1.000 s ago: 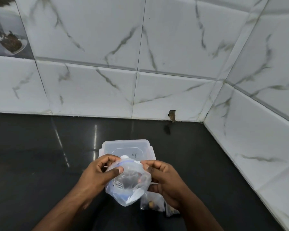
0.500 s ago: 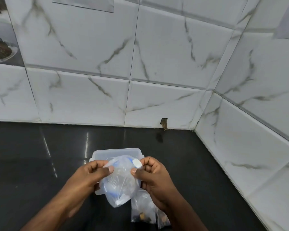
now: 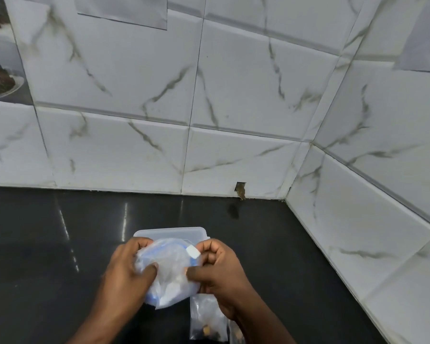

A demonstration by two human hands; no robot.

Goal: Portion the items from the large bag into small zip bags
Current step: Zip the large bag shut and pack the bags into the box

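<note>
Crinkled clear zip bag (image 3: 169, 271) between both hands.

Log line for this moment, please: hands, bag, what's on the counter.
left hand: grips large bag | right hand: pinches its top by white slider | filled small zip bag: on counter | plastic container: behind bag

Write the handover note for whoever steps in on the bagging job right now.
Left hand and right hand both grip the large bag, held above the counter; its white slider sits at the right end.
Plastic container lies just behind the bag.
Done: at least one small zip bag with contents lies near the right wrist.
Left: take out more items, fill further small bags.
</note>
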